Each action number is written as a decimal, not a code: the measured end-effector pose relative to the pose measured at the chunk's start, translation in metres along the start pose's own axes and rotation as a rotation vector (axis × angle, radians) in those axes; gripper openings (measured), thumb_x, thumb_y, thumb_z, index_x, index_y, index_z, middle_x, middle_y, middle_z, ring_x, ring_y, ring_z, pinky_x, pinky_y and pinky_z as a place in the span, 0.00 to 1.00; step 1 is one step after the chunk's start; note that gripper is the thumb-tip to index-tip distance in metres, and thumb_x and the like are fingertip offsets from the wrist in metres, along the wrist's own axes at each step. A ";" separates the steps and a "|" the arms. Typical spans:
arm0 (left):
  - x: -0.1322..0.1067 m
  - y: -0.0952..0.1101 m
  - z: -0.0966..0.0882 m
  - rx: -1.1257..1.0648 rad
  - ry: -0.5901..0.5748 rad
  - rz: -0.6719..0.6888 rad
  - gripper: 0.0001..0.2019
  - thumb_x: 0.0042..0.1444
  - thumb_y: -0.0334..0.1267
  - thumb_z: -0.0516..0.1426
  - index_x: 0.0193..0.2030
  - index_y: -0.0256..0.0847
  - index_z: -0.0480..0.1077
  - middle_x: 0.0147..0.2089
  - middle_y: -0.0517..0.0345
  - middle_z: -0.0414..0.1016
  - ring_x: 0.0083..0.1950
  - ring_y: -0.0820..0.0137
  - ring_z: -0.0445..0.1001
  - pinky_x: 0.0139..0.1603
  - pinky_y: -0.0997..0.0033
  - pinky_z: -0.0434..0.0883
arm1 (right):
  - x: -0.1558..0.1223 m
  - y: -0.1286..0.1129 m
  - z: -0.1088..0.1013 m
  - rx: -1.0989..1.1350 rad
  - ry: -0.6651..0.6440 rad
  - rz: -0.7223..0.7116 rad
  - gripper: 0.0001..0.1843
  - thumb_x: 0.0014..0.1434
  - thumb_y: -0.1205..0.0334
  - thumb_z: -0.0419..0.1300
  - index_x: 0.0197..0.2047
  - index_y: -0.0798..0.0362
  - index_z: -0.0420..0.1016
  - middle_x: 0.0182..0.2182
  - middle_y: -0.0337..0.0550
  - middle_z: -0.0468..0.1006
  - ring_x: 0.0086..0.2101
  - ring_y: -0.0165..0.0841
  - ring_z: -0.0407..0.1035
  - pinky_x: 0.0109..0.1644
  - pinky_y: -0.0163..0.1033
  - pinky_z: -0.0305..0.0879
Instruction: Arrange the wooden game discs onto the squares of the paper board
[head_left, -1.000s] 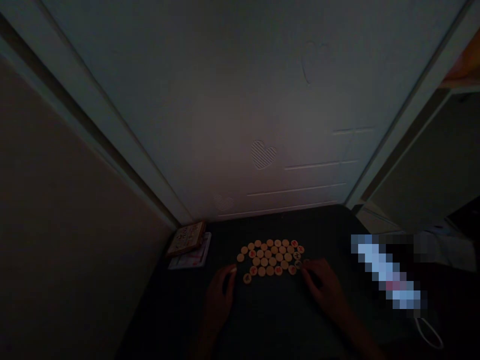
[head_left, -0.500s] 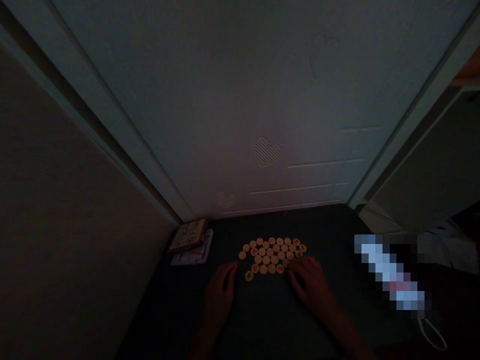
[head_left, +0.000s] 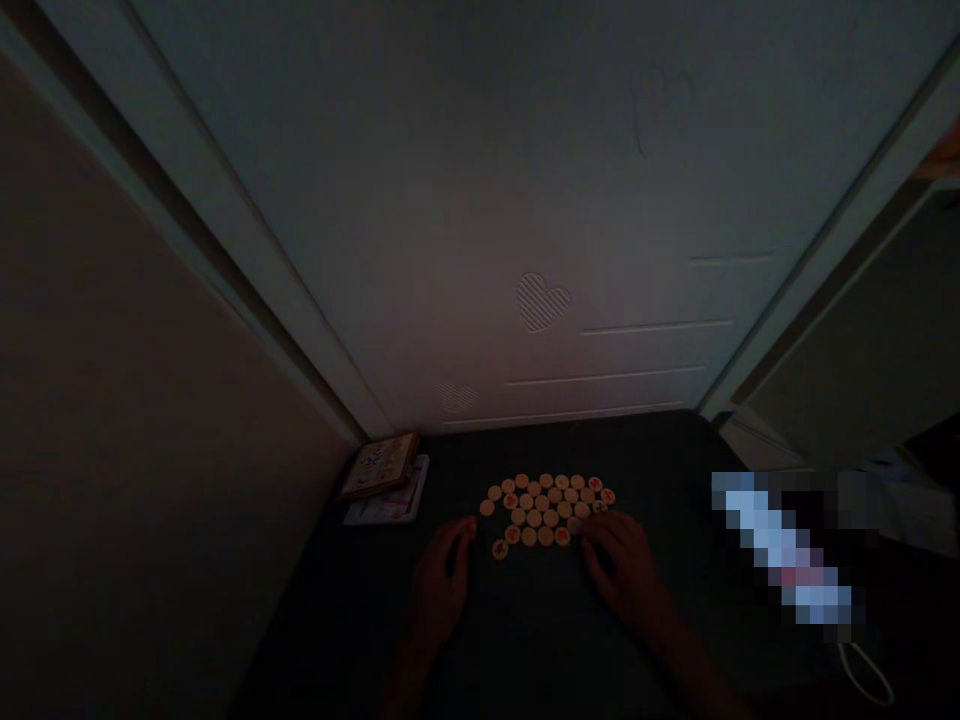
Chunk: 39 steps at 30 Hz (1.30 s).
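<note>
Round wooden Chinese chess pieces (head_left: 541, 503) lie close together in rough rows on the dark tabletop (head_left: 525, 640). Most show a plain side; several bear red or dark characters. One dark-marked piece (head_left: 499, 549) sits at the front left of the group. Left of the pieces, my left hand (head_left: 444, 575) rests on the table, fingers loosely curved and nothing visible in it. At the group's right edge is my right hand (head_left: 621, 562), thumb apart from the fingers. Its fingertips are at a piece (head_left: 574, 525) there; whether they press on it is too dark to tell.
A wooden-looking box or book (head_left: 384, 465) lies on a pale flat case (head_left: 390, 500) at the back left. Behind the table rises a pale panel (head_left: 480, 220) with embossed hearts. A blurred-out bright object (head_left: 784, 550) with a cord loop (head_left: 866, 672) is at the right.
The view has shifted slightly. Both hands keep nearly the same places, and the layout of the pieces looks unchanged.
</note>
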<state>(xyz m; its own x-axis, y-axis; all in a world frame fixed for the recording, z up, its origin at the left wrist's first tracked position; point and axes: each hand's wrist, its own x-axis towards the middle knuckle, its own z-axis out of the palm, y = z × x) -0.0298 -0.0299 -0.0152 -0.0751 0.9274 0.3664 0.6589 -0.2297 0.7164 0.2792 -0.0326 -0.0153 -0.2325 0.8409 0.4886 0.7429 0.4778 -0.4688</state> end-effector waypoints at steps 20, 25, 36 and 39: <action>0.002 0.008 -0.001 -0.009 -0.060 -0.070 0.16 0.67 0.47 0.54 0.56 0.45 0.73 0.56 0.51 0.79 0.56 0.60 0.79 0.59 0.56 0.76 | 0.000 0.001 0.000 -0.015 -0.009 0.012 0.14 0.67 0.64 0.57 0.54 0.45 0.76 0.50 0.45 0.81 0.52 0.45 0.71 0.57 0.54 0.66; 0.001 0.008 0.000 0.004 -0.081 -0.114 0.18 0.67 0.49 0.54 0.57 0.45 0.73 0.57 0.51 0.79 0.58 0.59 0.78 0.60 0.55 0.75 | -0.001 0.004 0.002 -0.023 0.031 0.008 0.13 0.67 0.64 0.58 0.53 0.46 0.76 0.49 0.45 0.81 0.52 0.44 0.72 0.56 0.53 0.67; 0.000 0.000 0.003 0.057 -0.089 -0.024 0.16 0.69 0.46 0.53 0.59 0.46 0.71 0.58 0.50 0.77 0.58 0.58 0.76 0.60 0.50 0.73 | -0.002 0.001 0.001 -0.048 -0.039 -0.004 0.19 0.65 0.66 0.59 0.58 0.43 0.75 0.54 0.42 0.81 0.55 0.45 0.70 0.57 0.53 0.66; 0.001 -0.001 0.003 0.090 -0.089 0.026 0.15 0.69 0.45 0.53 0.58 0.46 0.71 0.58 0.49 0.75 0.58 0.58 0.75 0.60 0.49 0.73 | -0.002 0.001 0.002 -0.056 -0.034 -0.011 0.21 0.64 0.66 0.59 0.59 0.43 0.75 0.54 0.42 0.81 0.56 0.46 0.70 0.57 0.53 0.67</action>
<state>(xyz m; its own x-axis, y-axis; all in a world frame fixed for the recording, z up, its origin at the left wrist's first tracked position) -0.0280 -0.0280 -0.0172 0.0073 0.9449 0.3272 0.7246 -0.2305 0.6494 0.2795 -0.0330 -0.0181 -0.2612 0.8444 0.4678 0.7738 0.4729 -0.4215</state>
